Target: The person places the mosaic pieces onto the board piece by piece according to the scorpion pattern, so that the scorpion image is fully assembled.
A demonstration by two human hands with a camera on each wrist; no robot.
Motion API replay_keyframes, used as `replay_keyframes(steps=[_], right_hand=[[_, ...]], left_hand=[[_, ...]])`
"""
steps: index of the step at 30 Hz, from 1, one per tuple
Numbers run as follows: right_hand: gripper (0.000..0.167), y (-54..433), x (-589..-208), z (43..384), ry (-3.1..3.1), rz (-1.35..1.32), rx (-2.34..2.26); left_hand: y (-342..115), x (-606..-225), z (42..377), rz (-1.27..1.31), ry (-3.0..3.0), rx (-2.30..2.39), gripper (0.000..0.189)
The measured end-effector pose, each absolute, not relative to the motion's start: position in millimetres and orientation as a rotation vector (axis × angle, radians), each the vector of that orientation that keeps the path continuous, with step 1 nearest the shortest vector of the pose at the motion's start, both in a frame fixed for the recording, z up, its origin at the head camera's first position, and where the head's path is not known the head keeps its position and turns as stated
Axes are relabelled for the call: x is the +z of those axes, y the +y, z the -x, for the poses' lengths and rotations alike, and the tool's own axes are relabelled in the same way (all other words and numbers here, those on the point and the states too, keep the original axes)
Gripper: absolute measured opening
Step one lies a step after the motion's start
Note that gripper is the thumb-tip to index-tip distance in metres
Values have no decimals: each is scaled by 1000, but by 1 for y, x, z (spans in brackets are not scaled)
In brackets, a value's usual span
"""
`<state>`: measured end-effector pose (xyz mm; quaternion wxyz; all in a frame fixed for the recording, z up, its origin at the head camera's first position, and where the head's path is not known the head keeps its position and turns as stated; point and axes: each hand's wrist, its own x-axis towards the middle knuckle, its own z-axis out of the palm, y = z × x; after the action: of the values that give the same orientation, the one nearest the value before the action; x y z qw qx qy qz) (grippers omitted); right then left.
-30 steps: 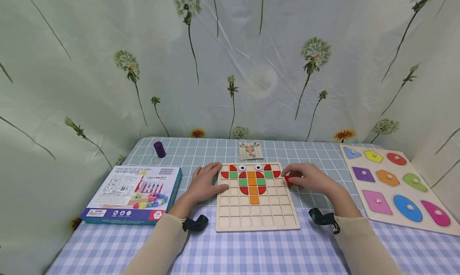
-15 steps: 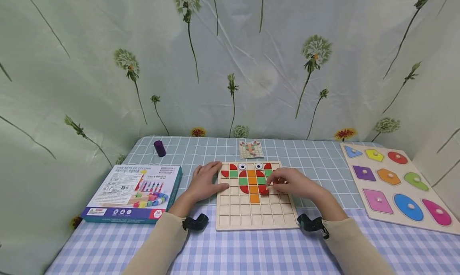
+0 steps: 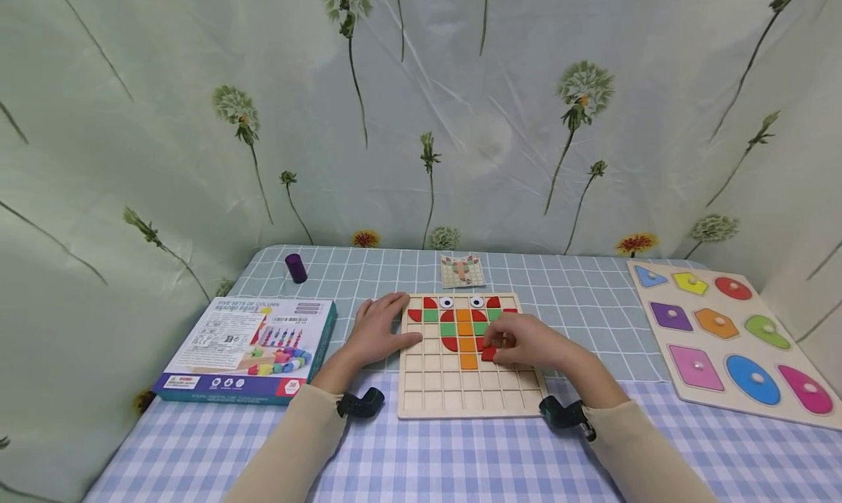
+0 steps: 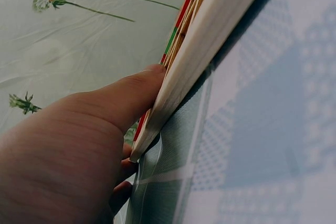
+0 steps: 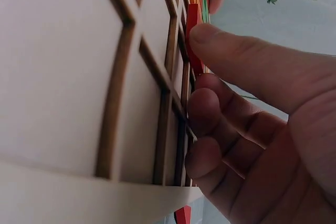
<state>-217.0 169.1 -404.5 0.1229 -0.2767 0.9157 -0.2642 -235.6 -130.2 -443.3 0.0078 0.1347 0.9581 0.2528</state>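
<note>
A wooden grid board [image 3: 427, 401] lies in front of me, with red, green and orange tiles and two eye tiles in its upper cells. My left hand [image 3: 378, 331] rests at its left edge, fingers spread along the side. In the left wrist view the thumb [image 4: 142, 85] touches the rim. My right hand [image 3: 529, 338] is over the right half of the grid. Its thumb and fingers pinch a red tile [image 5: 193, 35], tilted on edge against the cells beside the orange column. The fingers partly hide this tile and the ones behind it.
A small pattern card [image 3: 463, 270] lies behind the board. To the left are a boxed bead toy [image 3: 246, 349] and a purple cylinder [image 3: 296, 268]. A knobbed shape puzzle [image 3: 720, 357] lies at the right. Beyond the grid's edge shows another red piece [image 5: 182, 214].
My right hand has moved left from beside the board's right edge, bringing a red tile onto the grid near the orange column. The left hand has stayed at the left edge.
</note>
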Motion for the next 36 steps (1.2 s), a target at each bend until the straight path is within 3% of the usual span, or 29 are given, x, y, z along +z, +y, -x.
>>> replay_keyframes(steps=[6,24,36], right_hand=[[19,165,-405,215,2628,790,-816],[9,154,-401,207,2521,878,-945],[15,146,-404,203,2455,963,-912]], left_hand=[[-131,-444,236,-423,2991,783,83],[-130,-444,236,-424,2993,780,82],[-130,-443,237,-421,2989,786,83]])
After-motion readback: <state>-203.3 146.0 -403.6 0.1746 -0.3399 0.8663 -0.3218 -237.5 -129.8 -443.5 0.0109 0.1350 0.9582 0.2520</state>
